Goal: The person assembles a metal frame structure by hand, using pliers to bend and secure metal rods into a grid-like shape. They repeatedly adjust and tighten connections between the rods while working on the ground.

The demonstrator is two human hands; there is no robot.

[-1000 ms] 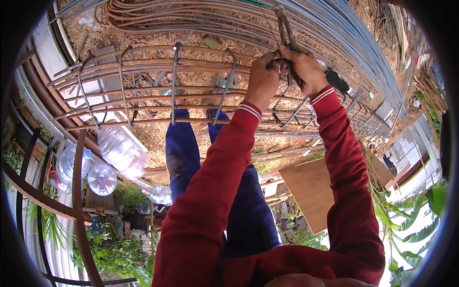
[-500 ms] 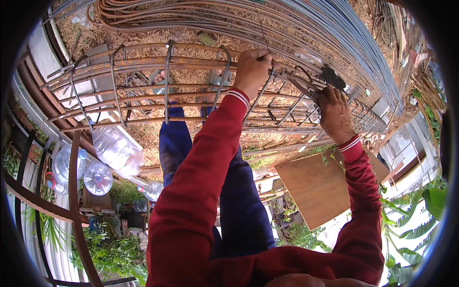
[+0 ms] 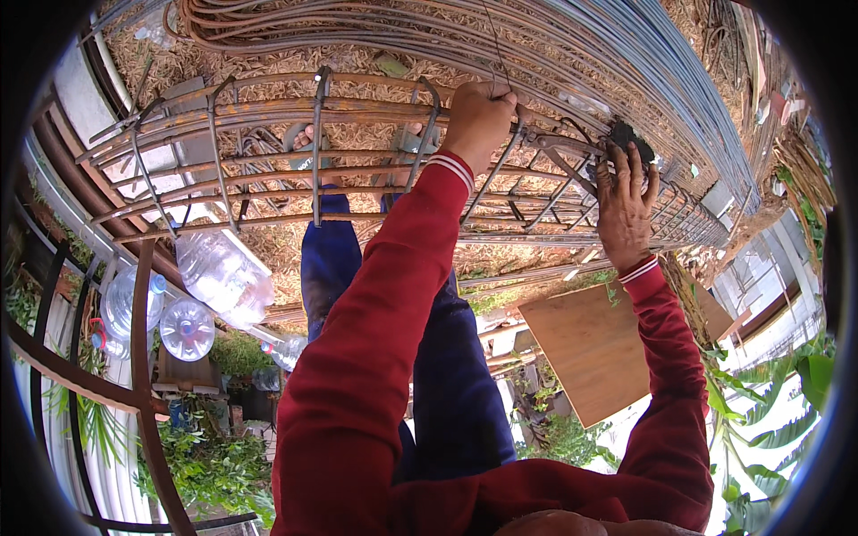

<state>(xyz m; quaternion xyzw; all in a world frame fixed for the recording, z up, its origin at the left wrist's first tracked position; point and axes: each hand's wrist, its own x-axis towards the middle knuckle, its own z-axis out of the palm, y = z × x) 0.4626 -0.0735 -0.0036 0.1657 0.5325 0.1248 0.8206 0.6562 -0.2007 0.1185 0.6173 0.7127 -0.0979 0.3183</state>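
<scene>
Pinching wire [image 3: 496, 40] in left hand [image 3: 476, 125], presumably steadying it at rebar cage [image 3: 375, 115]; spreading right hand [image 3: 626, 210], apart from left, at pincers [image 3: 547, 140].

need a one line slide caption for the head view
Left hand pinching a thin wire at a rebar cage, right hand with fingers extended by the handles of the pliers.
</scene>
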